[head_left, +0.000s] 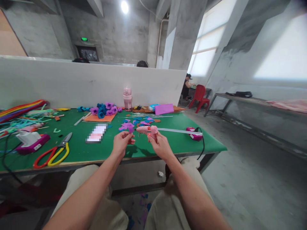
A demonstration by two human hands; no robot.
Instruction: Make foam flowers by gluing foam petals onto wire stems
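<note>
My left hand (122, 141) is closed in a pinch on a small purple felt piece (130, 128), held above the green table's front edge. My right hand (160, 144) grips a pink hot glue gun (146, 129) with its nozzle pointing left at the purple piece. A long clear glue stick (179, 131) juts from the gun's back toward the right. Loose purple and blue felt cutouts (140, 121) lie on the table just beyond both hands. Finished purple and blue felt flowers (105, 109) sit further back.
The green table (79, 147) carries red and yellow scissors (51, 154), a purple tape dispenser (32, 142), pipe cleaners (19, 110) at left, a pink bottle (127, 98), a pink pouch (164, 109) and a corded device (194, 133). A white partition stands behind. A red chair (200, 97) and seated person are at back right.
</note>
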